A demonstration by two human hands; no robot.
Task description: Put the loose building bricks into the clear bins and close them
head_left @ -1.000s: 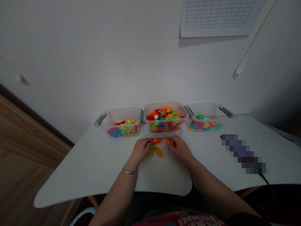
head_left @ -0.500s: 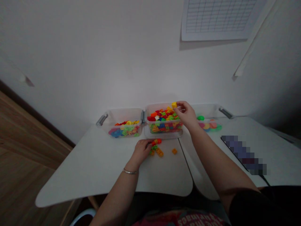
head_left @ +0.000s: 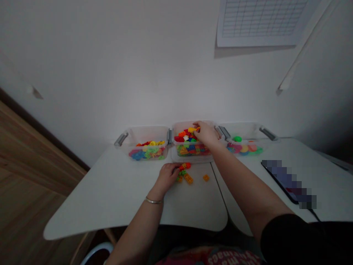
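My left hand (head_left: 167, 176) rests on the table with its fingers curled around the near end of some joined red and orange building blocks (head_left: 185, 166). Beside its fingertips lie small green blocks (head_left: 183, 172) and an orange studded block (head_left: 188, 179). A separate orange block (head_left: 206, 177) sits further right. My right hand (head_left: 205, 133) reaches over the middle clear bin (head_left: 193, 159), its thumb and fingers about a yellow block (head_left: 192, 130). Mixed coloured blocks (head_left: 186, 138) fill this bin; my right hand hides part of them.
A clear bin (head_left: 147, 132) with coloured pieces stands on the left. Another bin (head_left: 245, 129), holding round coloured pieces, stands on the right. A phone-like device (head_left: 286, 184) with a cable lies on the white table (head_left: 110, 198). Behind is a wall with a gridded paper (head_left: 261, 22).
My right hand has moved left and lower, bringing the yellow block from above the bin's right side down to the pieces inside. My left hand stays by the joined blocks.
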